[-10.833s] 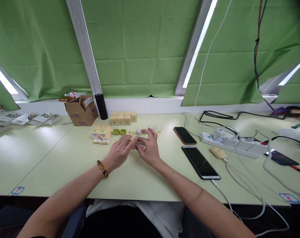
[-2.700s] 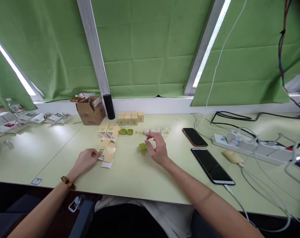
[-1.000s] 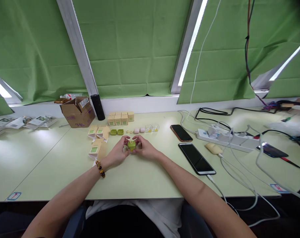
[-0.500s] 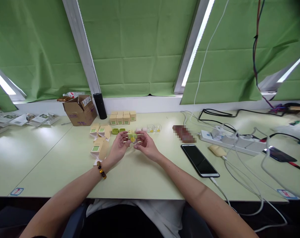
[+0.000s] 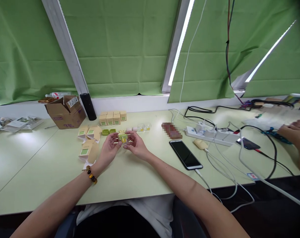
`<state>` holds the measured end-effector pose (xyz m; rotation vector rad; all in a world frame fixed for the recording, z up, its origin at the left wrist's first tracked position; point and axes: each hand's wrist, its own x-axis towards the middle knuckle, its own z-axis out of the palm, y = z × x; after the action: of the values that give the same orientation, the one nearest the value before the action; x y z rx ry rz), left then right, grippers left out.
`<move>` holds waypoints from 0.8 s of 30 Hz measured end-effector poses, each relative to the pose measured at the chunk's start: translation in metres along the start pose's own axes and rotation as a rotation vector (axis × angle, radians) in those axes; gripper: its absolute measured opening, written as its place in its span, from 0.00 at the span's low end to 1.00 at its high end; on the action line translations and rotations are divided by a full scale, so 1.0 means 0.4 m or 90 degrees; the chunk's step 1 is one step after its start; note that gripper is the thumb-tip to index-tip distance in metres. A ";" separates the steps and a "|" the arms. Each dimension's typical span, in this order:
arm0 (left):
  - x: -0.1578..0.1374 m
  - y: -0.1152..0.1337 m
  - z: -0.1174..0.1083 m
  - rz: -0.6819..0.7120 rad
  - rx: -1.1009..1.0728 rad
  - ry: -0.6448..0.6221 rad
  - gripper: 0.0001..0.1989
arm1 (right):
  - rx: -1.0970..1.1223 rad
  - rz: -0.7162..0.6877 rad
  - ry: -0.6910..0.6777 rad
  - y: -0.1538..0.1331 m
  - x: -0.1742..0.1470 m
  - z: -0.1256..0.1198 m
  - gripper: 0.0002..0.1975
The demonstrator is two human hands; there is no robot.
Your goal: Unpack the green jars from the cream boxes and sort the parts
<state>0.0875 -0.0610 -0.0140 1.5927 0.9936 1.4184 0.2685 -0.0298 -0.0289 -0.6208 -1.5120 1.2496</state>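
Observation:
A small clear container (image 5: 124, 139) with a green top part and something yellow inside is held above the table. My left hand (image 5: 109, 147) pinches its left side, and my right hand (image 5: 139, 147) closes on the right side. Just behind my fingers stand two green pieces (image 5: 108, 132), a pale yellow piece (image 5: 121, 132), and two pale pinkish pieces (image 5: 132, 129). Right of these are two clear round cups (image 5: 144, 127) with yellow in them. Several beige cartons (image 5: 86, 152) with green labels lie with flaps open beside my left hand.
Several closed beige cartons (image 5: 110, 119) stand farther back. Behind them are a brown cardboard box (image 5: 66, 115) and a black cylinder (image 5: 88, 106). On the right lie a phone (image 5: 186, 154), a power strip (image 5: 210, 135) and loose cables. Another person's hand (image 5: 295, 132) is at the far right.
My view has turned to the right, so the table things appear farther left, and another person's hand has come into sight. Both my hands keep their hold on the clear container.

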 end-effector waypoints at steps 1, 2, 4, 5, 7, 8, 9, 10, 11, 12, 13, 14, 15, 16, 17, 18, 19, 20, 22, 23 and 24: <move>0.000 0.001 0.001 0.002 0.000 0.004 0.25 | 0.003 -0.001 0.000 -0.001 0.000 0.001 0.33; 0.000 0.001 0.002 0.003 0.000 0.009 0.25 | 0.005 -0.004 0.001 -0.002 0.000 0.001 0.33; 0.001 0.001 0.004 0.008 -0.002 0.023 0.26 | 0.007 -0.013 0.000 -0.003 0.000 0.003 0.34; 0.001 0.001 0.005 0.011 -0.005 0.031 0.26 | 0.006 -0.018 -0.002 -0.003 -0.001 0.004 0.34; 0.002 0.000 0.007 0.013 -0.010 0.041 0.26 | -0.004 -0.029 -0.004 -0.002 -0.002 0.009 0.35; 0.001 0.000 0.007 0.011 -0.011 0.044 0.27 | -0.013 -0.035 -0.003 -0.001 -0.004 0.012 0.35; 0.001 0.000 0.008 0.007 -0.011 0.043 0.27 | -0.025 -0.042 0.000 0.000 -0.006 0.015 0.36; 0.000 -0.001 0.009 0.003 -0.011 0.040 0.27 | -0.039 -0.048 0.004 0.001 -0.008 0.018 0.36; -0.001 -0.001 0.010 0.000 -0.012 0.038 0.28 | -0.056 -0.054 0.010 0.002 -0.011 0.021 0.36; -0.002 -0.002 0.011 0.000 -0.015 0.036 0.28 | -0.074 -0.062 0.017 0.002 -0.013 0.024 0.35; -0.003 -0.004 0.012 0.002 -0.019 0.035 0.29 | -0.093 -0.071 0.023 0.002 -0.016 0.027 0.34; -0.004 -0.005 0.014 0.005 -0.023 0.035 0.29 | -0.111 -0.081 0.028 0.001 -0.018 0.029 0.33; -0.005 -0.007 0.016 0.008 -0.026 0.036 0.29 | -0.126 -0.091 0.032 0.000 -0.020 0.030 0.31; -0.006 -0.009 0.017 0.012 -0.030 0.037 0.29 | -0.136 -0.099 0.033 0.000 -0.022 0.031 0.30; -0.007 -0.010 0.018 0.016 -0.035 0.037 0.29 | -0.139 -0.104 0.033 -0.001 -0.022 0.032 0.30; -0.008 -0.010 0.019 0.019 -0.038 0.037 0.29 | -0.136 -0.107 0.031 -0.001 -0.023 0.032 0.29; -0.009 -0.010 0.019 0.022 -0.042 0.036 0.29 | -0.126 -0.108 0.027 -0.002 -0.023 0.032 0.29; -0.010 -0.008 0.019 0.026 -0.047 0.033 0.28 | -0.111 -0.107 0.023 -0.002 -0.022 0.033 0.29; -0.013 -0.001 0.018 0.034 -0.057 0.021 0.27 | -0.075 -0.099 0.019 -0.004 -0.020 0.034 0.30; -0.015 0.004 0.018 0.039 -0.061 0.014 0.26 | -0.058 -0.093 0.020 -0.005 -0.019 0.034 0.31; -0.017 0.009 0.018 0.044 -0.063 0.010 0.24 | -0.042 -0.086 0.022 -0.007 -0.017 0.034 0.32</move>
<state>0.0944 -0.0689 -0.0141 1.5597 0.8709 1.5058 0.2590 -0.0418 -0.0279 -0.5698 -1.5446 1.0851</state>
